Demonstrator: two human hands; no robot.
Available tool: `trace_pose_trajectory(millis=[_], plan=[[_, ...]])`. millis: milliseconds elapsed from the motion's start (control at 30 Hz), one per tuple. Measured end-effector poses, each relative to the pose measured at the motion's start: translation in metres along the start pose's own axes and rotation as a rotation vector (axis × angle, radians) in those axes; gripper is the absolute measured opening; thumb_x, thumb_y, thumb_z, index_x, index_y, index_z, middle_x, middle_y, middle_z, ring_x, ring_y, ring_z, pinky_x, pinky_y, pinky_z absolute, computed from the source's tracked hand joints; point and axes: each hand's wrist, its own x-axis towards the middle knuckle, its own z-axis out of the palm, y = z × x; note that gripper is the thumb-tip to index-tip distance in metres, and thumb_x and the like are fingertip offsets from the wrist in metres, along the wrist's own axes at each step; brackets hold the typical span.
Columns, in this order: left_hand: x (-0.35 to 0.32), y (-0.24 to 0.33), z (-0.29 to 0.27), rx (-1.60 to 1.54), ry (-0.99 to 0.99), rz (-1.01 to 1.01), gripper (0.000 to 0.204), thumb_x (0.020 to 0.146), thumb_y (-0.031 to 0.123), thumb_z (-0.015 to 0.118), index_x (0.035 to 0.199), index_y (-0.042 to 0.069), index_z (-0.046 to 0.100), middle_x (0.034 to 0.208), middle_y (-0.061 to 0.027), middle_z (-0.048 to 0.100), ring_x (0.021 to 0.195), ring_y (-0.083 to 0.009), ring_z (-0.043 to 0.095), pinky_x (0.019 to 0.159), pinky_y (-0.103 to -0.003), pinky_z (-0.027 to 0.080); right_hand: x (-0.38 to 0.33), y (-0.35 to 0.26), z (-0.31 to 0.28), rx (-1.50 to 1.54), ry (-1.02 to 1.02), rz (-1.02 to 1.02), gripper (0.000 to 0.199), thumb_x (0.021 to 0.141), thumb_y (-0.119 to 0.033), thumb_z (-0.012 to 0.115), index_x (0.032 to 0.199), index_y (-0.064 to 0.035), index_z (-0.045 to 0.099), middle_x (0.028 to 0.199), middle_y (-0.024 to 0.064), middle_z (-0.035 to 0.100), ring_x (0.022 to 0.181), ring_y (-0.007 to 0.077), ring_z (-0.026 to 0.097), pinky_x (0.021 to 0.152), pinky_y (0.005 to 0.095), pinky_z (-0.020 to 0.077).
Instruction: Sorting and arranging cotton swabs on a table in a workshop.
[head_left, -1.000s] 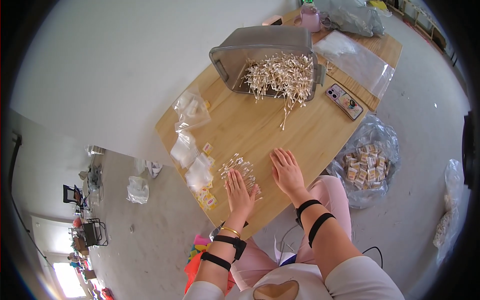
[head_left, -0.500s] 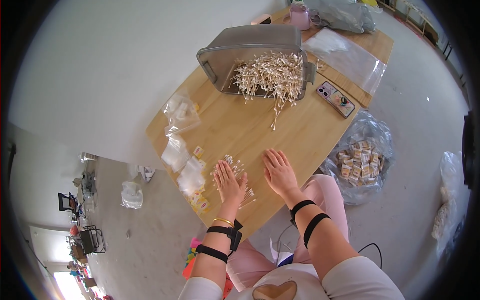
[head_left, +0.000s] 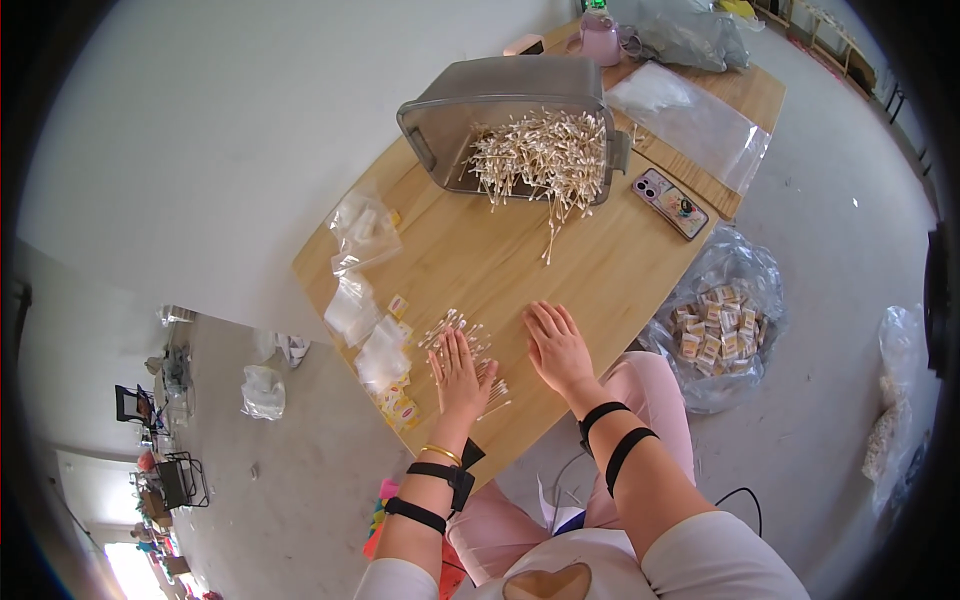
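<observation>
Fingers stretched out, my left hand (head_left: 462,380) lies flat over a small spread of cotton swabs (head_left: 453,322) near the table's left front edge. Swab tips stick out past its fingertips and on its thumb side; the palm hides the rest. To the right, my right hand (head_left: 557,343) rests open on the bare wood, with nothing held. Clear plastic bags (head_left: 383,352) and small yellow-and-white printed cards (head_left: 398,405) lie just left of my left hand. Farther back, a grey plastic bin (head_left: 500,80) rests on its side, a heap of cotton swabs (head_left: 545,150) spilling from its mouth.
A phone (head_left: 670,203) lies by the table's right edge, near a large clear plastic sheet (head_left: 700,120). Below that edge, a clear bag (head_left: 745,262) on the floor holds many small packets (head_left: 718,330). A pink jug (head_left: 600,40) stands at the back.
My left hand has slid slightly down toward me, uncovering more swabs beyond its fingertips. My right hand has stayed almost in place.
</observation>
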Motion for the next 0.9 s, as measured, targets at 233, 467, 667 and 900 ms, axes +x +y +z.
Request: trace_pose_trajectory(millis=[233,467,667,900], plan=[[-0.013,0.011,-0.004,-0.035,0.008,0.034,0.091,0.1,0.059,0.037,0.156,-0.007,0.008,0.165,-0.0229,0.004,0.154,-0.0339,0.0,0.122,-0.055,-0.003,-0.001,0.001,-0.001,0.01,0.004,-0.001,0.045,0.094,-0.022,0.054,0.136,-0.0058,0.053,0.144,0.0095,0.049,0.14,0.0236,0.039,0.121,0.0401,0.0253],[-0.026,0.003,0.004,-0.13,0.117,-0.023,0.094,0.099,0.059,0.039,0.155,-0.008,0.006,0.164,-0.0267,0.004,0.153,-0.0371,0.0,0.123,-0.053,-0.001,0.0,-0.001,0.0,0.026,0.012,-0.004,0.045,0.094,-0.022,0.055,0.136,-0.0055,0.054,0.144,0.0099,0.049,0.139,0.024,0.04,0.121,0.0405,0.0258],[-0.02,-0.003,0.0,-0.165,0.063,0.034,0.092,0.099,0.057,0.041,0.156,-0.006,0.006,0.164,-0.0261,0.006,0.153,-0.0387,0.003,0.123,-0.051,0.003,0.0,0.003,0.001,0.03,-0.002,0.012,0.046,0.094,-0.021,0.055,0.137,-0.0059,0.053,0.144,0.0098,0.049,0.14,0.024,0.04,0.121,0.0405,0.0259],[-0.005,-0.005,0.003,-0.069,0.123,0.028,0.093,0.098,0.06,0.041,0.157,-0.004,0.008,0.164,-0.0235,0.008,0.153,-0.0364,0.005,0.123,-0.051,0.002,0.0,-0.005,0.002,0.024,0.006,-0.003,0.048,0.094,-0.022,0.055,0.139,-0.0064,0.052,0.146,0.0095,0.048,0.14,0.0246,0.039,0.121,0.0408,0.0258]])
